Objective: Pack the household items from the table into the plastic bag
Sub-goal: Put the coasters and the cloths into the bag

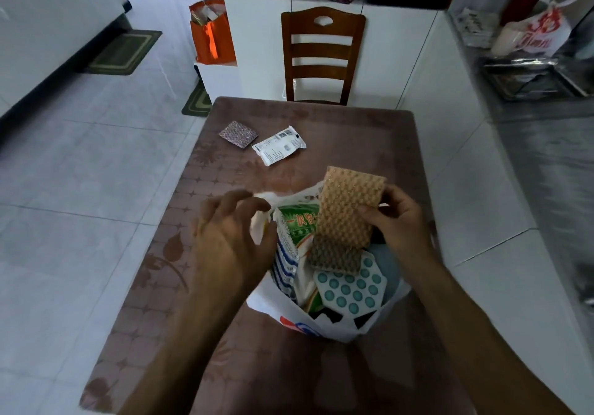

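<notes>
Brown patterned table (pixel 369 144) on white tile floor; chair (pixel 322 58) at far end, orange bag (pixel 213 34) far left. R hand (pixel 400 218) grips tan sponge (pixel 345 218) over white bag (pixel 328 324), near centre. L hand (pixel 229 238) pinches bag rim. Green pack (pixel 297 220) inside: "一次". White packet (pixel 279 145) and small pad (pixel 238 134) lie far left; print unreadable.
</notes>
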### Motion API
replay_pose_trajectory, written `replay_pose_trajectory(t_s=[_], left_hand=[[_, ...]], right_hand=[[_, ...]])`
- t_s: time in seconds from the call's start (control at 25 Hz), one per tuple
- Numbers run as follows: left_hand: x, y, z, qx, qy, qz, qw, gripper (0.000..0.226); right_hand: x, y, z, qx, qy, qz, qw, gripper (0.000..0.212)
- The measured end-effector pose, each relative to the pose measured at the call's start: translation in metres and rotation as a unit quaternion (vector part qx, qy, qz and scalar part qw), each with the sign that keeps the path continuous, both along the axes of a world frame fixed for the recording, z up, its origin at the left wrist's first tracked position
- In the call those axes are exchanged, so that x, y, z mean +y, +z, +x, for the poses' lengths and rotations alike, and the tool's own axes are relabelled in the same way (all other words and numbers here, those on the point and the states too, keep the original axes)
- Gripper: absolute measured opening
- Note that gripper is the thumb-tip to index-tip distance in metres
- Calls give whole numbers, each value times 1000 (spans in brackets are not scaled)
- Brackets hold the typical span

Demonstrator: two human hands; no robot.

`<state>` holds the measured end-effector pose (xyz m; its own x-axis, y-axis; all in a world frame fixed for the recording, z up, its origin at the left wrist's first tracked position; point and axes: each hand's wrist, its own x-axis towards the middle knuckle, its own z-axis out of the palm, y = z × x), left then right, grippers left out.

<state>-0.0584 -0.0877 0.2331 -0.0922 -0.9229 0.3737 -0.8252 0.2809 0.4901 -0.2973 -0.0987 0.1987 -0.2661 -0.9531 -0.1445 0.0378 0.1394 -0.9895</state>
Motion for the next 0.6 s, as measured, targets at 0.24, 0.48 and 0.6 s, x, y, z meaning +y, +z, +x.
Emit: replay_pose_trajectory(t_s=[0.24, 0.48, 0.6], left_hand=[[78, -73, -16, -199, -329, 87, 919, 32], [86, -96, -7, -145, -321, 55, 934, 14], [83, -93, -11, -146, -313, 19, 938, 23]], right_hand=[[57, 6, -8, 92, 155, -18, 984, 34], [75, -20, 12, 427, 339, -48, 837, 27], [73, -22, 23, 482, 372, -53, 792, 15]])
